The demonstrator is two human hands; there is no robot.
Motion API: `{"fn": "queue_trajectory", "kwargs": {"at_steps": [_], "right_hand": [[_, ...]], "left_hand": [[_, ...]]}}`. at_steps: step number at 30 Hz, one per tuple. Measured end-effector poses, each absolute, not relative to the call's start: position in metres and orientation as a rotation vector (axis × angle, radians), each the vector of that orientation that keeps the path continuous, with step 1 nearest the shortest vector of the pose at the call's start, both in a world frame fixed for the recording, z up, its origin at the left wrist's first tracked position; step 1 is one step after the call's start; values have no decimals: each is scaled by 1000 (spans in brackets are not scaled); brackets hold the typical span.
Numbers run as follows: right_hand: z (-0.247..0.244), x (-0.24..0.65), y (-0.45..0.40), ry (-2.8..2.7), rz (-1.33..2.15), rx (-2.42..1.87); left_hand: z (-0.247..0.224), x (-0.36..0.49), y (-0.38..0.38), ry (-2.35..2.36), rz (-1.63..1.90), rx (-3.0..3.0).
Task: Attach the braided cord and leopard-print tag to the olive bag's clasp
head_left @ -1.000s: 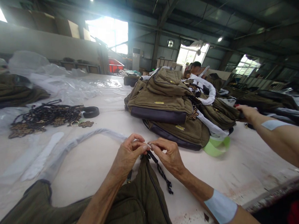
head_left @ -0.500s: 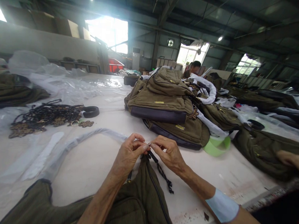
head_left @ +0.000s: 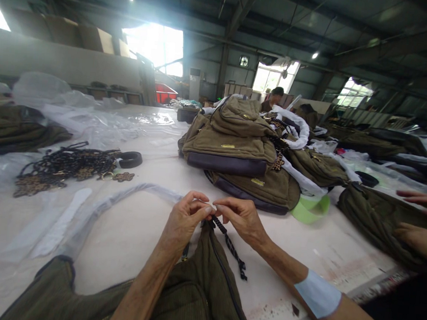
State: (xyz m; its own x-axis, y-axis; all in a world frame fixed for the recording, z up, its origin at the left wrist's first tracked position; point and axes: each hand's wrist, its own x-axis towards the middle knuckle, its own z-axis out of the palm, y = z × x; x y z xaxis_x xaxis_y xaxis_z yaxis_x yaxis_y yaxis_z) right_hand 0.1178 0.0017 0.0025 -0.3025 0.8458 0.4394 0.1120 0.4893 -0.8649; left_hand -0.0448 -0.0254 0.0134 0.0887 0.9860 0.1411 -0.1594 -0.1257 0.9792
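At the near edge of a long white surface, the person's left hand and right hand are held close together above an olive corduroy bag, which lies with its top toward them. Both grips are closed in small pinches, and the fingertips of the two hands almost meet; what sits exactly between them is too small to tell. Just below this pinch starts a black braided cord. It runs from the top of the bag diagonally toward the lower right, so its loose end lies nearer to the right hand than to the left. The bag's long axis and its zip run in nearly the same direction, down toward the person. Beyond the hands is a pile of olive bags with a green ribbon beside it. To the left lies a tangle of black cords on clear plastic sheeting. At the right edge, another person's hands rest on a separate olive bag.
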Motion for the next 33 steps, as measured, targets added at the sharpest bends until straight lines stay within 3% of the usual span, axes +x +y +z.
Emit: {"fn": "queue_trajectory", "kwargs": {"at_steps": [12,33], "right_hand": [[3,121,3,-1869,720,-766],[-1,119,5,-1815,771,-783]], "left_hand": [[15,-44,-26,963,1319,1207],[17,-43,-27,950,1305,1200]]}}
